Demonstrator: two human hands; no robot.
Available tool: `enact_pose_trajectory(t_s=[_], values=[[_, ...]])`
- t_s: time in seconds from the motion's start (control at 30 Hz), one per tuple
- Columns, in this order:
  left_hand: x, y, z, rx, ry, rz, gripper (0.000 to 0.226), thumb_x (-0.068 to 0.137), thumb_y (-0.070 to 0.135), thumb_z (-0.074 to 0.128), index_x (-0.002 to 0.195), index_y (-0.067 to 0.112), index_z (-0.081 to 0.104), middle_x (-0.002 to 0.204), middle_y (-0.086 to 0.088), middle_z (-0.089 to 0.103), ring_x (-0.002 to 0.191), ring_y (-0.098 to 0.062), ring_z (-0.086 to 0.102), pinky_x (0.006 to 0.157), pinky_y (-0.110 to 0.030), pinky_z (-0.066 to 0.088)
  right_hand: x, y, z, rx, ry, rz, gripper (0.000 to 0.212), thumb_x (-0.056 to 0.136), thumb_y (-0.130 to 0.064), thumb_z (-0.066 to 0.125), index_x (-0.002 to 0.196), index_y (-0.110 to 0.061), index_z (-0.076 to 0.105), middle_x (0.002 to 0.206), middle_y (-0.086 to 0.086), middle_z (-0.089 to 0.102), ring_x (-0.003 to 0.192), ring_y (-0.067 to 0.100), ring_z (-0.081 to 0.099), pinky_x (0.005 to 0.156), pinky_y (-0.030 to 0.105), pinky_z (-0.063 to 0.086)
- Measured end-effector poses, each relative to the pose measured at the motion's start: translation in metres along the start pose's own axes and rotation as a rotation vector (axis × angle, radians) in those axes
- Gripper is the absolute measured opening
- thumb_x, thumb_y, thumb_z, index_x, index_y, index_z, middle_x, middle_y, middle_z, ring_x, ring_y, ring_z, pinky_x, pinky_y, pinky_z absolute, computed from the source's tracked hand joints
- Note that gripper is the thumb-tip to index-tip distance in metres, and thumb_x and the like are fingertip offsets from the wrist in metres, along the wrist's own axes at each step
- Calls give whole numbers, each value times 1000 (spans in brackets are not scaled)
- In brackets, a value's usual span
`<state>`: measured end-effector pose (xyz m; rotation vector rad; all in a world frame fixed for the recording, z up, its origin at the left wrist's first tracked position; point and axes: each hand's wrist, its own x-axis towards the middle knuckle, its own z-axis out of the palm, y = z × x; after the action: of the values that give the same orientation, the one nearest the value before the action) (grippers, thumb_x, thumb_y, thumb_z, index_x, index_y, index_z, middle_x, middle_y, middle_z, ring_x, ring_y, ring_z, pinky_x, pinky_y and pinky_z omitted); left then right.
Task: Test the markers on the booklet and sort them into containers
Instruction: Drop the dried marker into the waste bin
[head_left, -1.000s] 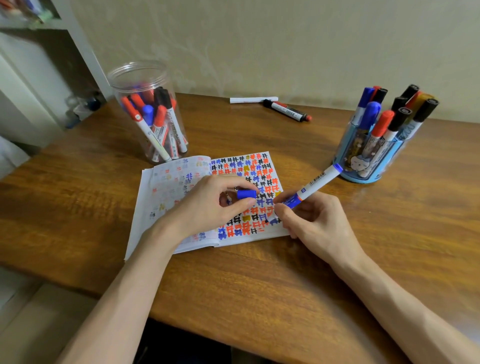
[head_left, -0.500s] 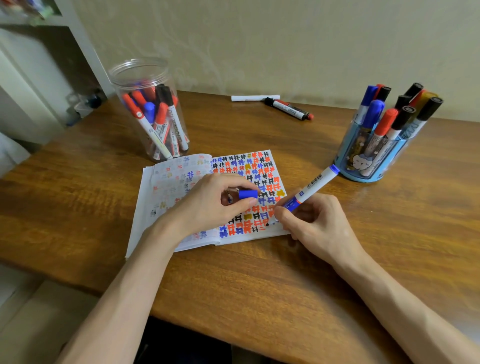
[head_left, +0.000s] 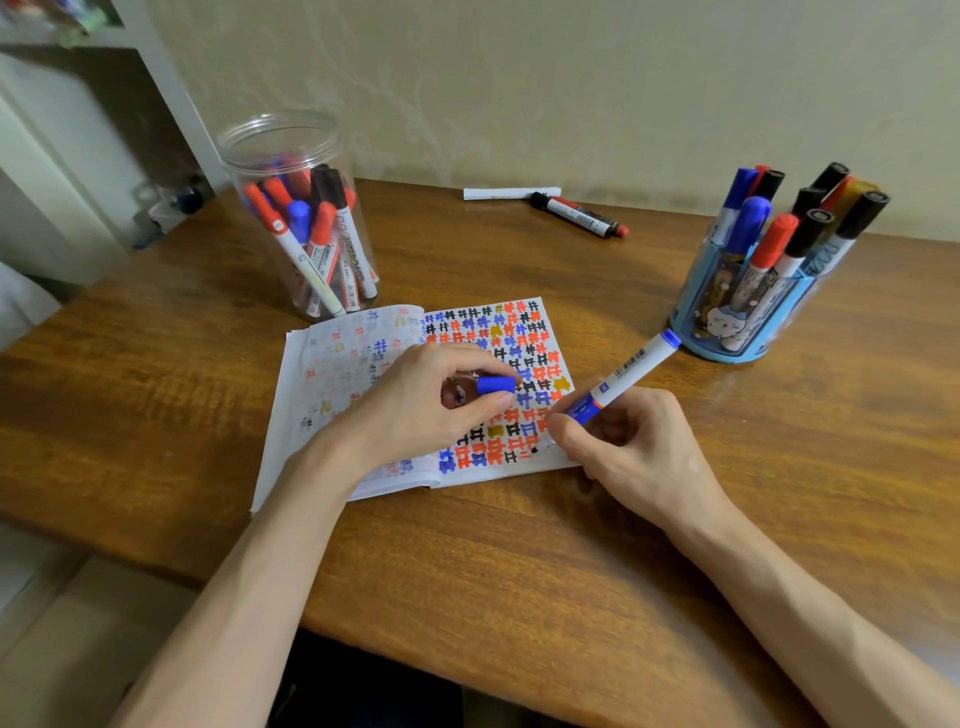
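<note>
An open booklet (head_left: 332, 364) lies on the wooden table (head_left: 519, 561), its right page crowded with red, blue, black and yellow marks. My right hand (head_left: 639, 447) grips an uncapped blue marker (head_left: 623, 371) with its tip down at the page's lower right corner. Above the page, my left hand (head_left: 415, 410) pinches the blue cap (head_left: 496, 385) between thumb and fingers. A clear plastic jar (head_left: 298, 218) holding several markers stands behind the booklet at left. A blue pen holder (head_left: 737, 312) full of markers stands at right.
Near the wall at the back lie a black marker with a red end (head_left: 579, 214) and a white strip (head_left: 511, 193). A white shelf unit (head_left: 78, 130) stands beyond the table's left edge. The front table edge runs just under my forearms.
The marker tip has slid slightly down toward the page's bottom right corner. My left hand and the cap have stayed in place.
</note>
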<state>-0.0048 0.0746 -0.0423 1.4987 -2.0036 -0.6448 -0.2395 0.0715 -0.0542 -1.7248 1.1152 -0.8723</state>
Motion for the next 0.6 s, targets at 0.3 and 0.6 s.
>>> enact_pose_trajectory(t_s=[0.3,0.6], values=[[0,-1,0,-1,21,16,25,97,34,69,122,33,71,107,31,62,110,12,58,83,-2,46,1,3,1,-8,16,-19,4,93,-23,76,89,-23,75,90,-9,80,74,11,77,59,23,58],[0,-2,0,-23,26,43,25,98,31,69,122,35,71,108,31,63,108,10,61,84,-9,51,1,0,0,-18,22,7,5,94,-22,75,89,-24,75,89,-8,80,74,7,76,60,20,57]])
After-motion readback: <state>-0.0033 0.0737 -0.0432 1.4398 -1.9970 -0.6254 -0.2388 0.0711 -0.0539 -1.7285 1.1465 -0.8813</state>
